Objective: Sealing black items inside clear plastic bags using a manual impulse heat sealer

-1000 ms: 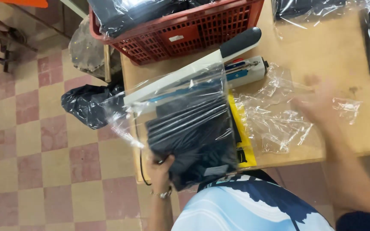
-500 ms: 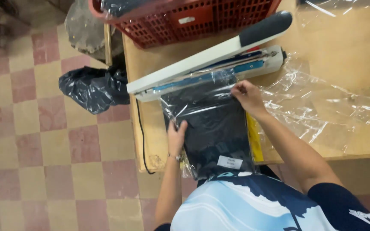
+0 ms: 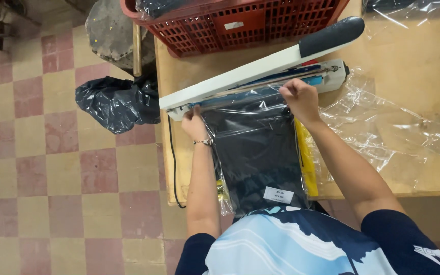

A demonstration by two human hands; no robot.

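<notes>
Both hands, left point(image 3: 194, 124) and right point(image 3: 298, 98), pinch a glossy clear bag point(image 3: 255, 153) of dark folded cloth at the sealer point(image 3: 260, 71), twelve o'clock.

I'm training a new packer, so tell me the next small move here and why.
Probably free the right hand and press the sealer arm down. Both hands, the left hand too, already hold the mouth of the clear bag with the dark garment across the sealing bar, and the arm is raised above it.

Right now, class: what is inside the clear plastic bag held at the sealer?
Inside the clear plastic bag lies a folded dark garment with a small white label. Its underside and any lower layers are covered.
</notes>
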